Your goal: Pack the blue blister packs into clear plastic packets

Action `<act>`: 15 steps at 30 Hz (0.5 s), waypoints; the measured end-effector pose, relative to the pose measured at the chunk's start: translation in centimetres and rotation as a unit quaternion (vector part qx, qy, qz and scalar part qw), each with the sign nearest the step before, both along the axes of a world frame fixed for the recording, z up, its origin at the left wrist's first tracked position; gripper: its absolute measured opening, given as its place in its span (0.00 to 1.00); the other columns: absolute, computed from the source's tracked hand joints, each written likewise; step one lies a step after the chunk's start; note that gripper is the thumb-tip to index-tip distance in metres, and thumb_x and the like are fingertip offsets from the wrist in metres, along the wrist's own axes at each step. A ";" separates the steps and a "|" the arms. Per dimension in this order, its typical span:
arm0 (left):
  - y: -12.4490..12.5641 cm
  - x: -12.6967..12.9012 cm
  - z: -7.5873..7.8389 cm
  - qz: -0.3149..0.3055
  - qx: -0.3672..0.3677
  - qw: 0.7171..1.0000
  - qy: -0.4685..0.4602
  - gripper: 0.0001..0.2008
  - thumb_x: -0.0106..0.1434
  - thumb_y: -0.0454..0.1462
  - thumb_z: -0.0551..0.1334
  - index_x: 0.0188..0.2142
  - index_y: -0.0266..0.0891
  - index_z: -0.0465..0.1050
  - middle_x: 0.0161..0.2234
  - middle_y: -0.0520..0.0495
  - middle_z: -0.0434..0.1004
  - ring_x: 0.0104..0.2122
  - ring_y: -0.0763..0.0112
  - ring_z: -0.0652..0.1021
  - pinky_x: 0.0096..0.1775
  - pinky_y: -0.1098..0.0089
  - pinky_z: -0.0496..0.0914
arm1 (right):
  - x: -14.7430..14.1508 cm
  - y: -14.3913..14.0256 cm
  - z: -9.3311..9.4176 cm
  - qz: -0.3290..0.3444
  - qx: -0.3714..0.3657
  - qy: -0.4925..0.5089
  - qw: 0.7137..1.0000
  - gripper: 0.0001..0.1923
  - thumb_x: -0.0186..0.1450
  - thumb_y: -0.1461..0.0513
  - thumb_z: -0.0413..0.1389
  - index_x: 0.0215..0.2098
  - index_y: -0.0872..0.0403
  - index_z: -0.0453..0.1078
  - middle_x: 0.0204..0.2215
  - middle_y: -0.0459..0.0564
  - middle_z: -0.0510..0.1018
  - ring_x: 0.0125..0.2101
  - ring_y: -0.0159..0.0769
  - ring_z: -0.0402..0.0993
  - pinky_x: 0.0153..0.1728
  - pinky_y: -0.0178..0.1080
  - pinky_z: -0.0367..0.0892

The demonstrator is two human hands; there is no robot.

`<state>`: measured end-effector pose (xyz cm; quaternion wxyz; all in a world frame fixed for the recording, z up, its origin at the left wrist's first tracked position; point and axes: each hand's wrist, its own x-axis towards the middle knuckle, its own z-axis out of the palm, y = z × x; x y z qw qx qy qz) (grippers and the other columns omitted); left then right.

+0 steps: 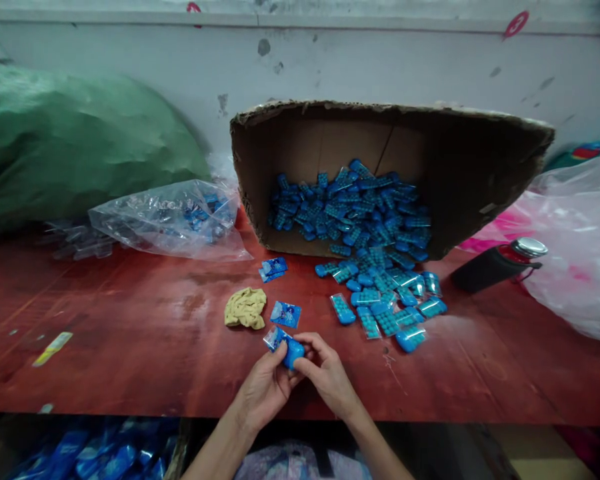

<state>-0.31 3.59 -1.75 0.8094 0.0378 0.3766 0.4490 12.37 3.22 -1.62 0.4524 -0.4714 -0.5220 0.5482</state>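
Near the table's front edge, my left hand point(267, 388) and my right hand point(329, 377) are both closed on one small blue plastic case point(293, 352). Its rounded blue end faces right, and a clear part with blue print sticks out at the upper left. My left thumb lies on top of it, while the right fingers and thumb pinch the rounded end. Just beyond is a printed blue card point(286, 314), with a few more blue cards point(273, 269) farther back. A crumpled yellow cloth point(245, 309) lies left of these. Several blue cases with bead-like rows point(386, 321) are scattered to the right.
A cardboard box point(485, 167) on its side spills blue cases onto the red table point(145, 347). A dark bottle point(490, 268) leans at right beside pink-and-white plastic bags point(575, 267). Left are a clear bag point(155, 207), a green sack point(80, 147) and a yellow-handled blade point(53, 349).
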 end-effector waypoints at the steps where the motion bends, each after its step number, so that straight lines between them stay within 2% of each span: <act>1: 0.0 0.0 0.0 0.005 -0.005 1.000 0.007 0.06 0.58 0.33 0.56 0.33 0.33 0.70 0.32 0.42 0.79 0.35 0.67 0.77 0.41 0.66 0.69 | -0.1 0.0 -0.2 -0.001 -0.014 0.009 1.000 0.14 0.54 0.66 0.55 0.39 0.52 0.68 0.34 0.45 0.71 0.34 0.33 0.67 0.38 0.35 0.63; 4: -0.2 -0.1 -0.2 0.006 -0.017 0.999 0.030 0.06 0.58 0.34 0.57 0.33 0.33 0.70 0.32 0.42 0.79 0.34 0.66 0.78 0.41 0.64 0.69 | -0.2 0.1 -0.7 0.005 -0.035 0.031 0.999 0.13 0.53 0.65 0.55 0.38 0.53 0.68 0.30 0.43 0.71 0.30 0.32 0.66 0.34 0.34 0.63; 9: -0.3 -0.8 -0.6 -0.040 -0.002 0.999 0.003 0.08 0.58 0.33 0.56 0.36 0.32 0.71 0.32 0.41 0.79 0.34 0.66 0.78 0.39 0.66 0.70 | 0.0 0.4 -0.9 0.018 -0.051 0.060 0.997 0.23 0.47 0.68 0.58 0.42 0.50 0.67 0.36 0.44 0.69 0.35 0.33 0.66 0.37 0.34 0.64; 15: 0.0 -1.5 -0.8 -0.084 0.054 0.993 -0.062 0.10 0.57 0.31 0.56 0.38 0.32 0.72 0.34 0.41 0.79 0.36 0.66 0.77 0.39 0.68 0.70 | 0.5 0.7 -0.7 0.126 -0.078 0.140 0.979 0.38 0.44 0.70 0.61 0.51 0.43 0.60 0.46 0.43 0.66 0.38 0.32 0.68 0.34 0.32 0.66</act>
